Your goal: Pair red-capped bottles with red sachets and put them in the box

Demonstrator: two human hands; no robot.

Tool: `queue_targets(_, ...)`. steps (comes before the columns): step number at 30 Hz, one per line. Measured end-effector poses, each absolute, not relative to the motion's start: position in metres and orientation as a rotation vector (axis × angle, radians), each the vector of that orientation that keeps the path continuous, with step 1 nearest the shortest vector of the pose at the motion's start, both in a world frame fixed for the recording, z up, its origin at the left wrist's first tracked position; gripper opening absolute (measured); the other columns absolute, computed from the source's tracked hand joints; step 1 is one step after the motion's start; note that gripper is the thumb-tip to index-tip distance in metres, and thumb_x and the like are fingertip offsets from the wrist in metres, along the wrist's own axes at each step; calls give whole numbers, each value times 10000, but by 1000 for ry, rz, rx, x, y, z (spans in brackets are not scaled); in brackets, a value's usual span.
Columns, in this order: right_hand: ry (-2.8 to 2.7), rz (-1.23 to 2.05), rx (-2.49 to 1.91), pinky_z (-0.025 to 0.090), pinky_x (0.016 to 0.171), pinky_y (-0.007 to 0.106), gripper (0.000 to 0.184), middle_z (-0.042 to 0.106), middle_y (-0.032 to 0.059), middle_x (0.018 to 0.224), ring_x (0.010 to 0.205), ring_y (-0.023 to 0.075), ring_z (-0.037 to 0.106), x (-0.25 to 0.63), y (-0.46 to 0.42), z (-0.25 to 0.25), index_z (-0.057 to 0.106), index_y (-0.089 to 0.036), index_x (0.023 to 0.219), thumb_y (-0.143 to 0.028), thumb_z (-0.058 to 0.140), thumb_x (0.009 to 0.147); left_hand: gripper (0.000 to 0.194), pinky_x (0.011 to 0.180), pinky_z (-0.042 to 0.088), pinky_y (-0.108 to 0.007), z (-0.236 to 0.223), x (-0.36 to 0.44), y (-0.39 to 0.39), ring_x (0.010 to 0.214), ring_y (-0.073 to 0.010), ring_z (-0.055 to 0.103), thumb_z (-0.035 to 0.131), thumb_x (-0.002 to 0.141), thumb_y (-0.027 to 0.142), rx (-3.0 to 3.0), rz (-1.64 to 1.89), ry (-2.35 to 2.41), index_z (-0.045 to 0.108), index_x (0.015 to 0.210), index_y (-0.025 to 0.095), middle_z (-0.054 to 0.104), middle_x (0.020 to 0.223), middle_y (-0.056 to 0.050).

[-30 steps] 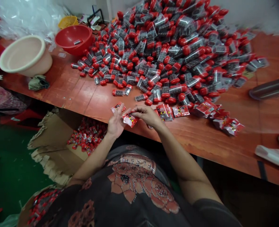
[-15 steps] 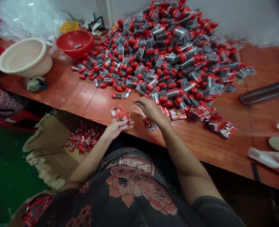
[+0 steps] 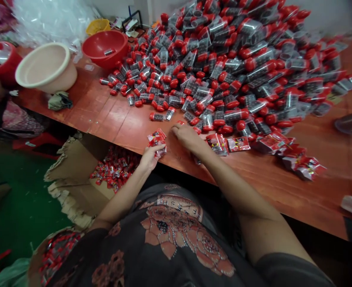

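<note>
The left hand point(image 3: 150, 157) has its grip clamped, thumb on top, on one red packet point(image 3: 161, 142), just above the front edge of the desk point(image 3: 113, 125); at least one more packet point(image 3: 157, 133) shows right beyond it. The right hand point(image 3: 186, 136) is at the near edge of the tube heap point(image 3: 212, 75), fingertips bent down and partly hidden, so whether its grip is apart or closed on something I cannot tell. The tubes, clear with red caps, are far too many to count; two lie side by side at the front, and one tube point(image 3: 108, 52) sits in a red bowl point(image 3: 96, 46). To the right of the right hand come a few overlapping packets point(image 3: 216, 144), one lying flat point(image 3: 238, 144), then a bent row of at least three point(image 3: 295, 156). There are four bowls at the left: that red one, one cream point(image 3: 44, 65), one yellow point(image 3: 97, 26) and a second red point(image 3: 8, 67). One crumpled cloth point(image 3: 59, 101) lies before the cream bowl. Below stand two cartons, one point(image 3: 77, 171) with many packets, one point(image 3: 35, 261) with many red pieces.
</note>
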State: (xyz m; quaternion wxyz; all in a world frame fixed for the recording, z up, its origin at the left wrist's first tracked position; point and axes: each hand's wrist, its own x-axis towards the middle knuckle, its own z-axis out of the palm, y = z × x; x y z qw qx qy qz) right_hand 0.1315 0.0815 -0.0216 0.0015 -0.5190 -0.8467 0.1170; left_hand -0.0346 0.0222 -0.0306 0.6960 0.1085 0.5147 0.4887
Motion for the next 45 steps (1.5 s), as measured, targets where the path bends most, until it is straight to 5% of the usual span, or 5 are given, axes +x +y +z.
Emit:
queue_targets(9,-2397,349,-1591,438,849,343,326,543,143,1250,1013,239,540,126,50,-53,579,-160,1210,-190,366,964,205,643,528,-247,-34,-41,23,585,-119,651,749,594,13,211,1103,1164,657,747,115,698,661,-12)
queue_targets(15,-2095,313,-1851,453,788,385,471,543,205,1136,972,305,567,110,50,-50,540,-89,1220,-458,459,939,144,561,475,-170,-30,-33,26,508,-64,590,715,684,6,110,1144,1189,648,724,127,666,603,13)
queue_targets(23,-1907,544,-1932,459,782,379,287,591,175,1106,920,274,601,114,56,-51,591,-116,1131,-280,509,910,102,513,479,-193,-23,-35,30,553,-102,632,620,771,27,-18,1057,1216,622,745,125,674,636,-21)
queue_targets(31,-1329,1061,-1399,509,772,350,294,695,32,976,826,192,640,119,-24,-40,625,-253,1102,-429,574,871,117,647,508,-186,-21,-27,31,617,-75,628,647,793,33,-83,1154,1120,650,755,144,683,696,-6)
queue_targets(45,-1172,961,-1449,506,750,338,325,712,42,955,791,177,647,116,-37,-36,650,-226,1096,-427,620,843,85,682,502,-213,-12,-7,19,640,-87,631,647,792,45,-7,1122,1109,660,750,118,687,722,-29)
